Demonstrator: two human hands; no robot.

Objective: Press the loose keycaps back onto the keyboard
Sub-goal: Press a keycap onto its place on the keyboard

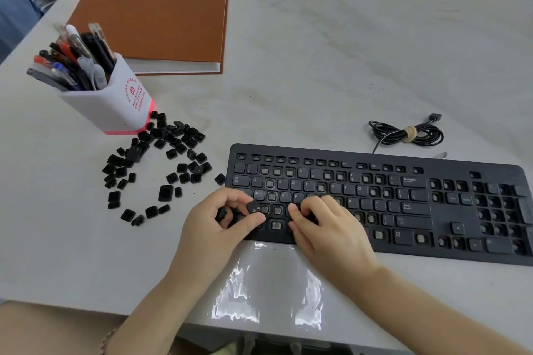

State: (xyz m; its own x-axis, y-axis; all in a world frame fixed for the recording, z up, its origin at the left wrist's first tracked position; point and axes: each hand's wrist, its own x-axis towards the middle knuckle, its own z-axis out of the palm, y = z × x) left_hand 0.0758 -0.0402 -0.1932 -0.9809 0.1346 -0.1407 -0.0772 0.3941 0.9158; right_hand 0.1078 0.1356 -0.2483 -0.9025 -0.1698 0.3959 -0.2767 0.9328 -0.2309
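The left hand [222, 219] pinched a black keycap [253, 206] between thumb and fingertips over the black keyboard [375, 204], whose many bare sockets showed pale stems. The right hand [323, 225] pressed curled fingers onto the lower rows. Loose keycaps [161, 164] lay scattered farther left on the table [317, 66].

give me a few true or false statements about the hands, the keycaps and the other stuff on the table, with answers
1. The left hand pinches a single keycap in its fingers. True.
2. The loose keycaps lie in a pile right of the keyboard. False: they lie to its left, beside the pen holder.
3. Every key socket is already filled. False: many sockets are bare.
4. The right hand rests on the keyboard. True.
5. The cable is stretched out straight. False: it is coiled and tied.
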